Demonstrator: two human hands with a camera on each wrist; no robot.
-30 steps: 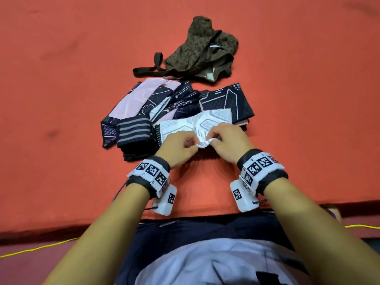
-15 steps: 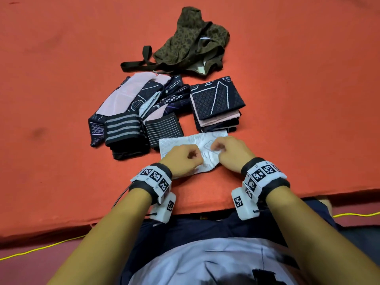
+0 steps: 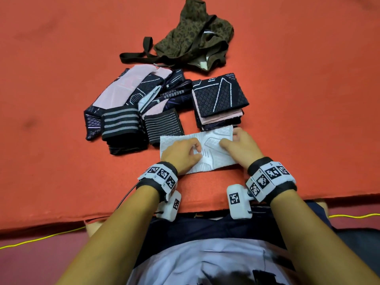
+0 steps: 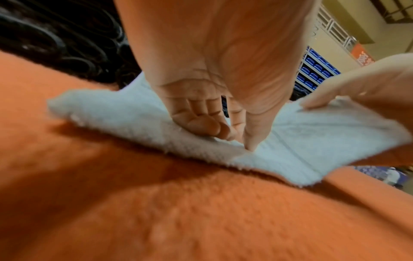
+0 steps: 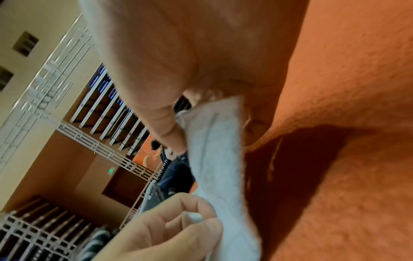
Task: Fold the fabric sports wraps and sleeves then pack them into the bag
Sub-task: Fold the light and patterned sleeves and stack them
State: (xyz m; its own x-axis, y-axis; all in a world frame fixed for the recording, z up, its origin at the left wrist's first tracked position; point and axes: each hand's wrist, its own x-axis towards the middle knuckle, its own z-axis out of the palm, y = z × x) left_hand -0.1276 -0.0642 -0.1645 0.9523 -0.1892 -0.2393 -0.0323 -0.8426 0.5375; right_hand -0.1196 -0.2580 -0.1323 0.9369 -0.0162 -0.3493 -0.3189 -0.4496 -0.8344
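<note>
While the white sleeve [image 3: 207, 150] lies flat near the front edge of the orange surface [image 3: 61, 171], both hands work on top of it. In the head view the left hand [image 3: 182, 154] sits on the sleeve's left half with its fingers curled and bunched against the cloth; the left wrist view shows those fingers [image 4: 205, 123] tucked down onto the white fabric [image 4: 134, 120] with the thumb tip pressed into it — a pinch on the material rather than a flat press. The right hand [image 3: 239, 146] rests on the sleeve's right half, and the right wrist view shows its thumb [image 5: 165, 127] closed over a raised edge of the white cloth [image 5: 214, 150], gripping that end. Just behind the sleeve, touching its far right corner, stands a folded stack of dark patterned sleeves [image 3: 220, 100] with pink layers showing at its near side. To the left of that stack sit two folded black wraps — one with broad grey stripes [image 3: 121, 128], one with fine stripes [image 3: 163, 125] — and behind them a loose heap of dark and pink sleeves [image 3: 133, 87]. Farther back, apart from the pile, lies the olive patterned bag [image 3: 193, 36], crumpled, its dark strap [image 3: 139, 55] trailing to the left.
</note>
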